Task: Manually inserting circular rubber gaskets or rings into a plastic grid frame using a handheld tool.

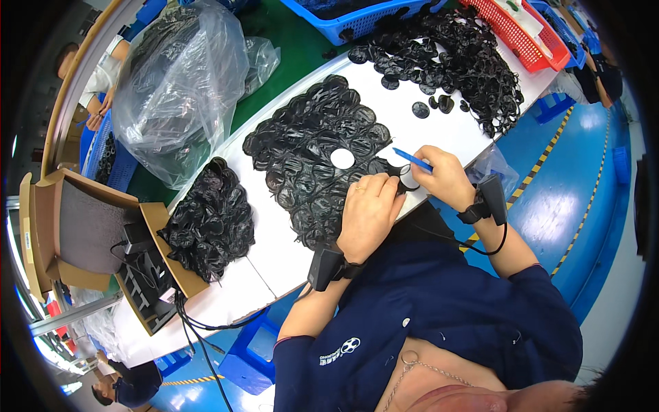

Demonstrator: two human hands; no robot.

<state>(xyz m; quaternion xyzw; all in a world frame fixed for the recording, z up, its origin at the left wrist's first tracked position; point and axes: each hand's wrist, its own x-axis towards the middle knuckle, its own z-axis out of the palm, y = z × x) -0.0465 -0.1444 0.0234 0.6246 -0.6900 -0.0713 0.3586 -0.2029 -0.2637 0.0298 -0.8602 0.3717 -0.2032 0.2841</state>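
A large sheet of joined black round rubbery pieces [309,147] lies on the white table. My left hand [371,211] rests on its near edge, fingers stretched out flat and holding nothing visible. Closed round a slim blue pen-shaped tool [413,161] is my right hand [443,180], just right of the left one. The tool's tip points to the upper left, over the sheet's right corner. Beside these fingers shows a thin black ring [410,180] with white inside it. A white round spot [342,158] shows within the sheet.
A black pile [211,223] lies at left, beside an open cardboard box [96,230] with cables. Loose black discs and scraps [439,62] cover the table's far right. Beyond are a clear plastic bag [182,89], a blue basket [336,26] and a red basket [525,34]. Other people work nearby.
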